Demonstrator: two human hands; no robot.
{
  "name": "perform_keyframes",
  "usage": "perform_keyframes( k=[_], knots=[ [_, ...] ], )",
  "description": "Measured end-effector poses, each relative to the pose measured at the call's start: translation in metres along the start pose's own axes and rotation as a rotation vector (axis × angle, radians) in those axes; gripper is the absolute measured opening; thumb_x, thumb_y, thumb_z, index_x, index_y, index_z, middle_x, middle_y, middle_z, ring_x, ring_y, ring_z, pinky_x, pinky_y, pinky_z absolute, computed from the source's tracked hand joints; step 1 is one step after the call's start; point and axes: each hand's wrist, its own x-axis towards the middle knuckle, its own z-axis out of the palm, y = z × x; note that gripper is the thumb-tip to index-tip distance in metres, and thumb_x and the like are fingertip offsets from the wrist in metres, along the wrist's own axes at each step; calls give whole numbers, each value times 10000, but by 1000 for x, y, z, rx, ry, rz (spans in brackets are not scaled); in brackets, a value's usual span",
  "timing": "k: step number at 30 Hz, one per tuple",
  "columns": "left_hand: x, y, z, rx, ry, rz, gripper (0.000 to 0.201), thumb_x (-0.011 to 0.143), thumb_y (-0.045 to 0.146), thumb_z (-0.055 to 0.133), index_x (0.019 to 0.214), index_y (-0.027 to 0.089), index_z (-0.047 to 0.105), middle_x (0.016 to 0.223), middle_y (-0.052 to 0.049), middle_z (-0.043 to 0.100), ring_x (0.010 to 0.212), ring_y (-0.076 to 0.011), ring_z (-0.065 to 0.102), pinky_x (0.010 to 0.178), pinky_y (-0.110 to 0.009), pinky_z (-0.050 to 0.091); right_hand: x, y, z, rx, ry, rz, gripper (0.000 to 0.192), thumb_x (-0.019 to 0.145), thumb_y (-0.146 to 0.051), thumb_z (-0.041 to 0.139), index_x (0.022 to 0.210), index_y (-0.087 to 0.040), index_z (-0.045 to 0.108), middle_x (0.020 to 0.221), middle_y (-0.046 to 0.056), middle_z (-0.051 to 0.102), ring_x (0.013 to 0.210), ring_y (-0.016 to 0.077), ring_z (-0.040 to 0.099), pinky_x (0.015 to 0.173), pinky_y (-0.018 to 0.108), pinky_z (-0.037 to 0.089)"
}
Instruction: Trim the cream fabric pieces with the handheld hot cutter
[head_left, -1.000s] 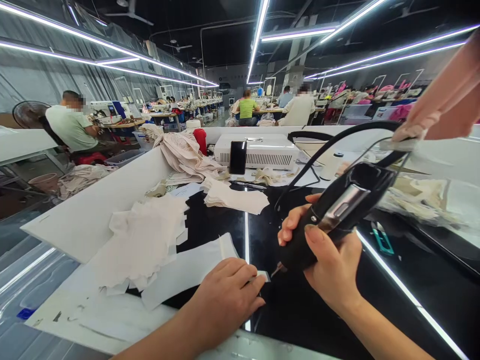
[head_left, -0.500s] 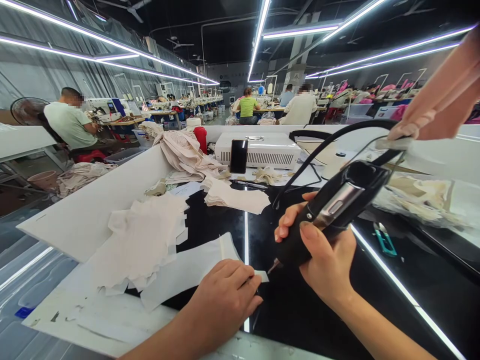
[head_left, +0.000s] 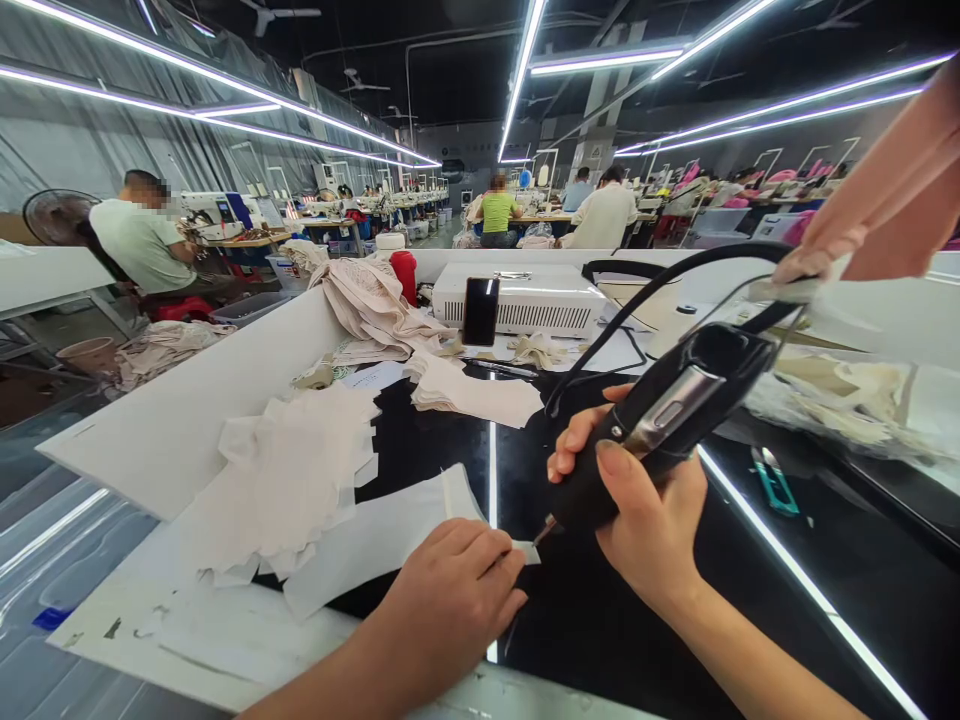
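In the head view, the white strip (head_left: 531, 552) is the landmark: its short visible end pokes out rightward from under the fingers of the left hand (head_left: 461, 570), over the black tabletop (head_left: 600, 620). The left hand lies just left of the strip, palm down, the nearer of the two; whether that grip pinches the strip or only pins it flat cannot be told, since the fingers cover the rest. The right hand (head_left: 652, 540), to the strip's right, has its grip wrapped firmly around a black handheld tool (head_left: 667, 420), thumb on top. The tool's long axis slants from upper right down toward the strip, and its metal tip (head_left: 546, 530) ends at the strip's exposed end (contact or a hair's gap, too fine to judge). The slant runs across the strip's sideways line, so the crucial relation is tip to exposed end, close beside the left fingertips. Left of the strip lie a white sheet (head_left: 375, 535) and, farther off, a pale cloth stack (head_left: 292, 460); well to its right rest teal snips (head_left: 776, 480).
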Motion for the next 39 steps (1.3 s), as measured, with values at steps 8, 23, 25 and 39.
perform_keyframes(
  k=[8,23,25,39],
  knots=[
    [1,0,2,-6,6,6,172,1174,246,577,1258,144,687,1110,-53,751,994,-240,712,880,-384,624,0,-10,0,36,18,-16,383,922,-413,924,1191,-289,680,828,-47,741,619,153,687,567,281,648],
    [-1,-3,-4,-85,-8,-27,179,1177,227,570,1279,154,696,1128,-60,756,1053,-245,744,942,-392,650,-8,-10,-1,-13,-2,0,377,936,-412,910,1208,-298,675,842,-39,738,629,156,695,580,290,647],
    [-3,-5,-7,-94,-12,-32,180,1183,225,553,1253,158,705,1132,-63,756,1051,-241,747,944,-388,653,-9,-12,-2,-12,0,-1,380,933,-413,915,1207,-298,678,838,-40,738,633,154,694,585,284,645],
    [-14,-10,-10,-161,-2,-50,125,1125,190,671,1234,172,732,1134,-56,765,1073,-215,748,1028,-358,648,-8,-21,-4,-33,48,-5,341,907,-370,919,1169,-305,711,806,-31,731,620,173,675,563,307,641]
  ],
)
